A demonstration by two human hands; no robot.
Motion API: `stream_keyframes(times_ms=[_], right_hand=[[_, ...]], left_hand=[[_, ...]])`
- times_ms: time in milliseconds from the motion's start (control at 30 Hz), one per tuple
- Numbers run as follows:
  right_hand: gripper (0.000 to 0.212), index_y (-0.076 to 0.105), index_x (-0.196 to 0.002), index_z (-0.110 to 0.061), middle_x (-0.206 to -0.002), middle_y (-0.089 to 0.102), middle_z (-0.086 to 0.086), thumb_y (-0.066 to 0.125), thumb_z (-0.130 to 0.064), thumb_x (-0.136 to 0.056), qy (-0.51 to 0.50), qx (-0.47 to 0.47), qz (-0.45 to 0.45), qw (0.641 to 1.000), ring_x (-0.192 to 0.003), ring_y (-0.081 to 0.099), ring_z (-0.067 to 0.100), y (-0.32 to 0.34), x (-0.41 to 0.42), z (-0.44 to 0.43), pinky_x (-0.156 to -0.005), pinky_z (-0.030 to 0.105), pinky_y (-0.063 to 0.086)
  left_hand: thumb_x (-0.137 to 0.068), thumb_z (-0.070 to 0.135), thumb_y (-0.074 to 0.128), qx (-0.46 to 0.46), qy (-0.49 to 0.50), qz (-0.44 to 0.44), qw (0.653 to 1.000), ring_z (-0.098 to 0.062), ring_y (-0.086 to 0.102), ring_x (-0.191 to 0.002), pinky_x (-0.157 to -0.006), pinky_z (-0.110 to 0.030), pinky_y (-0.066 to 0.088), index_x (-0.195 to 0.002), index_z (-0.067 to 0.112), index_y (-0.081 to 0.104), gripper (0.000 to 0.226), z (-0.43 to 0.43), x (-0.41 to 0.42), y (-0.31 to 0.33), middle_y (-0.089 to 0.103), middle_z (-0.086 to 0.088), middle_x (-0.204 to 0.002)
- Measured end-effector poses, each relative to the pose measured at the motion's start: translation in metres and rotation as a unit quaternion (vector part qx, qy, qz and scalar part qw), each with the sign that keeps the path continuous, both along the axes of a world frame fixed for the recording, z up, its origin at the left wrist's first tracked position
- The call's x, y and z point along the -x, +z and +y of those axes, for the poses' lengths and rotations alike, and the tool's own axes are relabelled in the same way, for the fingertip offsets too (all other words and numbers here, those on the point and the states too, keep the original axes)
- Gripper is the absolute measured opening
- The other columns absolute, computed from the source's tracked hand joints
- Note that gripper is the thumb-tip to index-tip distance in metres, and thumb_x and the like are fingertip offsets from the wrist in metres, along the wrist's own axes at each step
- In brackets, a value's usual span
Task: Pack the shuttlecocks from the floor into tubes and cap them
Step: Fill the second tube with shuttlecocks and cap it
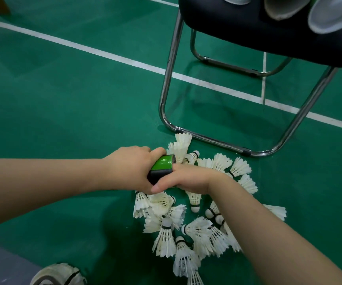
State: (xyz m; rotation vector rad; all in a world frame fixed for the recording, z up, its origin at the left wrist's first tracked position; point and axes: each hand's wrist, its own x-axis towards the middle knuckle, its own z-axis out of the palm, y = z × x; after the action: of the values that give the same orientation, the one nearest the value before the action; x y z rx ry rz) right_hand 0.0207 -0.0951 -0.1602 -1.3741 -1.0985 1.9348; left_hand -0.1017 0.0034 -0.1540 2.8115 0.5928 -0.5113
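A green and black tube point(162, 166) is gripped in my left hand point(133, 167), held low over a pile of white feather shuttlecocks point(198, 229) on the green court floor. My right hand point(188, 178) rests against the tube's near end, fingers curled around it; what lies under the palm is hidden. Several more shuttlecocks point(225, 165) lie beyond the hands, close to the chair's foot rail. Only a short stretch of the tube shows between the two hands.
A black-seated chair point(248, 36) with chrome legs point(166, 95) stands just behind the pile. On its seat lie tubes with open ends point(283, 7) and a capped tube end point(334, 15). My white shoe point(59, 274) is at the bottom left. White court lines point(96, 51) cross the floor.
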Motion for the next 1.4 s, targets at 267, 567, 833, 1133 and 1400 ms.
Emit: stream_keyframes(times_ms=[267, 567, 833, 1133, 1400], right_hand=[[0.013, 0.06, -0.087, -0.021, -0.084, 0.06, -0.005, 0.049, -0.027, -0.088, -0.423, -0.131, -0.398, 0.804, -0.081, 0.054, 0.013, -0.035, -0.024, 0.024, -0.074, 0.032, 0.044], [0.034, 0.056, -0.121, -0.025, -0.136, 0.047, -0.003, 0.052, -0.034, -0.088, -0.103, -0.055, -0.662, 0.741, -0.136, 0.024, 0.021, -0.106, -0.057, 0.034, -0.108, 0.047, 0.018], [0.015, 0.054, -0.07, -0.023, -0.07, 0.05, -0.009, 0.057, -0.024, -0.085, -0.492, -0.111, -0.371, 0.779, -0.074, 0.048, 0.016, -0.077, -0.043, 0.023, -0.069, 0.031, 0.039], [0.023, 0.057, -0.064, -0.016, -0.064, 0.056, -0.004, 0.063, -0.013, -0.085, -0.406, -0.151, -0.11, 0.895, -0.065, 0.051, 0.01, -0.033, -0.01, 0.002, -0.069, 0.025, 0.043], [0.029, 0.065, -0.097, -0.019, -0.083, 0.062, -0.01, 0.044, -0.04, -0.095, -0.145, -0.06, -0.092, 0.983, -0.08, 0.057, -0.002, -0.015, -0.008, -0.014, -0.075, 0.009, 0.04]], left_hand=[[-0.068, 0.052, 0.074, 0.111, 0.175, -0.054, 0.977, -0.016, 0.063, -0.075, -0.07, -0.038, 0.056, -0.127, 0.022, 0.031, 0.079, 0.025, -0.006, -0.003, 0.065, 0.0, -0.089], [-0.066, 0.051, 0.072, 0.085, 0.144, -0.025, 0.986, -0.018, 0.059, -0.078, -0.066, -0.033, 0.052, -0.121, 0.025, 0.035, 0.071, 0.028, 0.008, -0.016, 0.06, 0.001, -0.092], [-0.067, 0.053, 0.073, 0.098, 0.192, -0.013, 0.976, -0.017, 0.062, -0.076, -0.07, -0.038, 0.055, -0.125, 0.025, 0.032, 0.076, 0.036, 0.023, -0.021, 0.063, 0.001, -0.09], [-0.066, 0.055, 0.073, 0.104, 0.158, -0.043, 0.981, -0.015, 0.061, -0.079, -0.071, -0.035, 0.054, -0.124, 0.026, 0.034, 0.076, 0.017, 0.008, -0.013, 0.062, 0.005, -0.092], [-0.062, 0.055, 0.072, 0.103, 0.107, -0.032, 0.988, -0.011, 0.061, -0.074, -0.068, -0.034, 0.054, -0.113, 0.027, 0.039, 0.067, 0.0, 0.005, -0.013, 0.061, 0.008, -0.087]])
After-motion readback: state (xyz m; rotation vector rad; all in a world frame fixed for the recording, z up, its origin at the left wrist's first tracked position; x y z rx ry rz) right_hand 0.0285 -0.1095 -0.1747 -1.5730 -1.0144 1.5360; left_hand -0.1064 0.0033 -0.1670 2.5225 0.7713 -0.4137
